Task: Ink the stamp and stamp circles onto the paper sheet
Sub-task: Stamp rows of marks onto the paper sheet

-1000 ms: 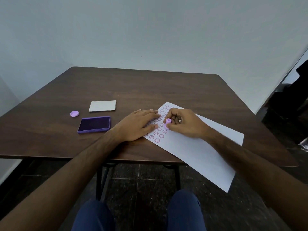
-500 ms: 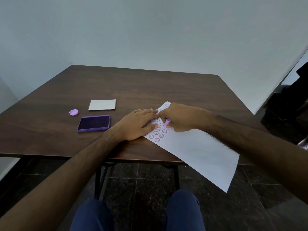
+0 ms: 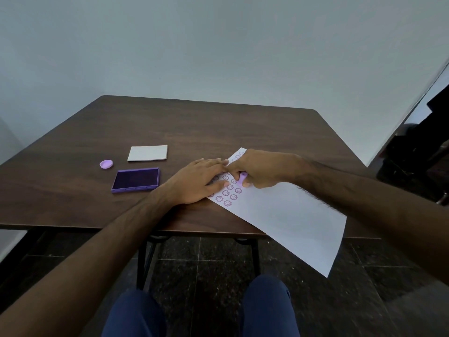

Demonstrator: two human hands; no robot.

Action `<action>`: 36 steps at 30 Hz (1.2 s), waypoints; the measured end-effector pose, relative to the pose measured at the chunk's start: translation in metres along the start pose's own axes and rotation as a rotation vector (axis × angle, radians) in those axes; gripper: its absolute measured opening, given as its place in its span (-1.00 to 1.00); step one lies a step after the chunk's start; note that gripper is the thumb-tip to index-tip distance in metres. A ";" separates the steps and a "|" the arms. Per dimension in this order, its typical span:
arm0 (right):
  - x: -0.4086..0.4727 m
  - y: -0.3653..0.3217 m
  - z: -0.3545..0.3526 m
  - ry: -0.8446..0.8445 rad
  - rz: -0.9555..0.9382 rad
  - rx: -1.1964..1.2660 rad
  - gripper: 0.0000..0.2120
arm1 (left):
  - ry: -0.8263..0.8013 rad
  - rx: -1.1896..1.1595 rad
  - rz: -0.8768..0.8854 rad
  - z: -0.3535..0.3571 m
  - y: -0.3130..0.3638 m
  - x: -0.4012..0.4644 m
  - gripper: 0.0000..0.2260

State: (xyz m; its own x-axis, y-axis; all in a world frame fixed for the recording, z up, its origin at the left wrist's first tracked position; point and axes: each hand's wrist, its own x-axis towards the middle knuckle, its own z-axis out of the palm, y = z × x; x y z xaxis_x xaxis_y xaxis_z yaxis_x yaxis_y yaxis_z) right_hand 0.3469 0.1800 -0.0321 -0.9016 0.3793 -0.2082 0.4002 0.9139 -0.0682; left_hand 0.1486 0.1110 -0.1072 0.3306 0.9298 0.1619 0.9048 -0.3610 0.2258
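Stamp (image 3: 242, 179) in our right hand (image 3: 264, 167), pinched between the fingers (image 3: 246, 184) and standing with its lower end on or just over the sheet (image 3: 286, 215), at the edge of the block of purple prints (image 3: 229, 190); we cannot tell whether it actually touches. Our left hand (image 3: 196, 182) lies flat, fingers spread and holding nothing, pressing the sheet's near-left part down on the table (image 3: 218, 127). Off to the left sit the open ink pad (image 3: 136, 179), its pale lid (image 3: 147, 153) and a small purple cap (image 3: 106, 164), all apart from the sheet.

We judge this a stamping stroke in the middle of the task, with most of the sheet still blank.

What could go wrong: a good part of the sheet hangs past the table edge, unsupported, so if we lift the left hand it may slide or droop and the next print would land askew or smear. A tilted stamp would print only part of its ring. Our left fingers lie over fresh prints, which may smudge if wet. Prints could also come out faint if we delay going back to the pad.
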 end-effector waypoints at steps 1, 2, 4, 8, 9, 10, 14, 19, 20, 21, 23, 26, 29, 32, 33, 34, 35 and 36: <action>0.001 0.000 -0.001 -0.016 0.017 -0.012 -0.87 | -0.004 0.000 -0.003 0.000 0.000 0.000 -0.52; 0.003 -0.001 -0.001 -0.032 0.042 -0.023 -0.80 | -0.005 0.001 -0.003 0.000 0.000 0.000 -0.52; 0.006 -0.002 -0.001 -0.053 0.083 -0.032 -0.67 | -0.003 0.005 0.000 0.000 0.000 0.000 -0.51; 0.001 -0.005 0.000 -0.035 0.064 -0.052 -0.92 | 0.000 -0.006 0.004 0.000 -0.001 0.000 -0.52; 0.000 -0.006 0.000 -0.029 0.047 -0.058 -0.90 | 0.000 -0.006 0.006 0.001 -0.001 0.000 -0.53; -0.001 -0.008 -0.001 -0.028 0.032 -0.066 -0.88 | -0.002 -0.006 0.006 0.001 -0.001 0.000 -0.53; 0.002 -0.010 -0.006 -0.063 0.059 -0.066 -0.91 | -0.004 0.000 -0.002 0.001 -0.002 0.000 -0.53; -0.004 -0.010 -0.008 -0.034 0.011 -0.058 -0.89 | -0.005 -0.023 0.009 -0.001 -0.001 0.000 -0.55; -0.004 -0.010 -0.008 -0.028 0.013 -0.056 -0.90 | -0.005 -0.024 0.008 -0.001 -0.001 0.000 -0.55; -0.003 -0.011 -0.008 -0.030 0.022 -0.060 -0.91 | -0.005 -0.025 0.005 -0.001 0.000 0.000 -0.55; -0.002 -0.012 -0.008 -0.043 0.033 -0.077 -0.94 | -0.005 -0.028 0.005 -0.001 0.000 -0.001 -0.55; -0.005 -0.011 -0.008 -0.030 0.007 -0.084 -0.91 | -0.009 -0.033 0.005 -0.002 0.001 0.000 -0.54; -0.003 -0.010 -0.007 -0.036 0.020 -0.081 -0.93 | -0.011 -0.031 0.004 -0.001 0.000 0.000 -0.54; 0.001 -0.011 -0.007 -0.075 0.061 -0.065 -0.90 | 0.005 -0.031 0.006 -0.001 -0.001 0.000 -0.57; 0.001 -0.010 -0.006 -0.073 0.054 -0.055 -0.91 | 0.007 -0.033 0.007 -0.001 -0.001 0.000 -0.57; 0.001 -0.009 -0.005 -0.060 0.037 -0.041 -0.94 | 0.006 -0.037 0.011 -0.001 -0.001 0.000 -0.57; 0.000 -0.009 -0.005 -0.053 0.026 -0.033 -0.94 | 0.006 -0.041 0.014 -0.001 -0.001 0.000 -0.58; -0.001 -0.007 -0.005 -0.051 0.020 -0.030 -0.93 | 0.006 -0.043 0.016 -0.001 -0.001 0.000 -0.58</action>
State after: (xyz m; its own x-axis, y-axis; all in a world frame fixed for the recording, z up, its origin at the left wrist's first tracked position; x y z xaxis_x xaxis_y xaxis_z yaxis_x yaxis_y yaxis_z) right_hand 0.3437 0.1737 -0.0262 -0.8835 0.3905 -0.2587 0.4124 0.9104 -0.0341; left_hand 0.1475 0.1111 -0.1067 0.3429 0.9236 0.1711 0.8873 -0.3783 0.2639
